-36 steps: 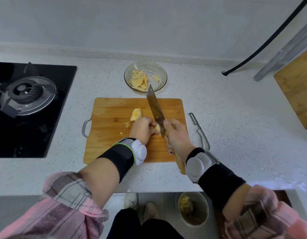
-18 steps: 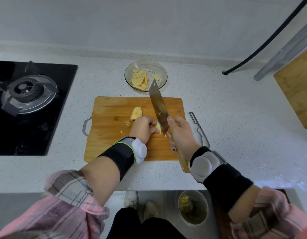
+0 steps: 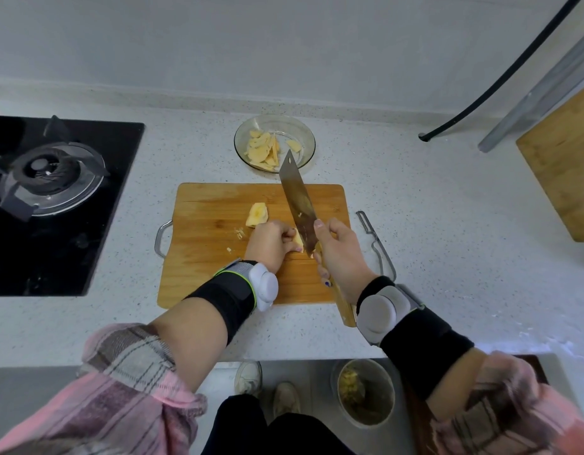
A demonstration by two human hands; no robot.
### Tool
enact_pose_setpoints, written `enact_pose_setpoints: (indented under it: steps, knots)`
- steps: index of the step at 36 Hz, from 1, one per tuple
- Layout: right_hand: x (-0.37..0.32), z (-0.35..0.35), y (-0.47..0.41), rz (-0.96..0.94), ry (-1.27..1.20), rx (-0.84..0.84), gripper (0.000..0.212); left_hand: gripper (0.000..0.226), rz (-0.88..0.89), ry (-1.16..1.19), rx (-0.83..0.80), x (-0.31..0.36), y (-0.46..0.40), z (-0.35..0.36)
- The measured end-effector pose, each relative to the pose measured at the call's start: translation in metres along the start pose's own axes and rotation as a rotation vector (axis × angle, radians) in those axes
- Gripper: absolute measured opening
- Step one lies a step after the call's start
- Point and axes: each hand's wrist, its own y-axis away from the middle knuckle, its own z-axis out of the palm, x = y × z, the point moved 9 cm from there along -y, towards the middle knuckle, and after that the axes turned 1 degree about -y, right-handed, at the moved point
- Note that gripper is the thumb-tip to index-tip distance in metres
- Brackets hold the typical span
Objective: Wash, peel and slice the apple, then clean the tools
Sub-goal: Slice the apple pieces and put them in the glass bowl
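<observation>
Peeled apple piece (image 3: 297, 242) under tilted knife (image 3: 299, 205) on board (image 3: 212, 238).

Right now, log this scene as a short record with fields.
left hand: holds apple piece on board
right hand: grips knife, blade beside left fingers
spare piece: on board, uncut
bowl: holds slices, behind board
peeler: on counter, right of board

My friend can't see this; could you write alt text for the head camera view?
A right hand holds a knife over an apple piece held by the left hand on a board; a bowl of slices sits behind.
</observation>
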Motion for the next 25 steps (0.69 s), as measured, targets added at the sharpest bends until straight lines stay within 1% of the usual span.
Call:
enact_pose_setpoints:
  steps: [3,9,15,18,22,25]
  knots:
    - [0.002,0.003,-0.001,-0.013,0.004,0.007,0.033,0.02,0.005,-0.023,-0.004,0.001,0.0,0.0]
    - [0.006,0.008,-0.006,-0.021,0.03,0.024,0.032,0.02,0.032,-0.079,0.002,0.003,0.001,-0.003]
    - [0.013,0.015,-0.01,0.02,0.055,0.012,0.033,0.028,0.05,-0.121,-0.01,0.004,0.001,-0.002]
    - [0.014,0.013,-0.011,0.029,0.06,0.013,0.033,0.028,0.054,-0.134,-0.011,0.003,0.002,-0.001]
    - [0.015,0.007,-0.011,0.061,0.013,0.006,0.034,0.028,0.065,-0.133,-0.002,0.004,0.003,-0.003]
    - [0.012,0.004,-0.008,0.047,-0.005,0.001,0.035,0.027,0.063,-0.117,0.011,0.005,0.004,-0.004]
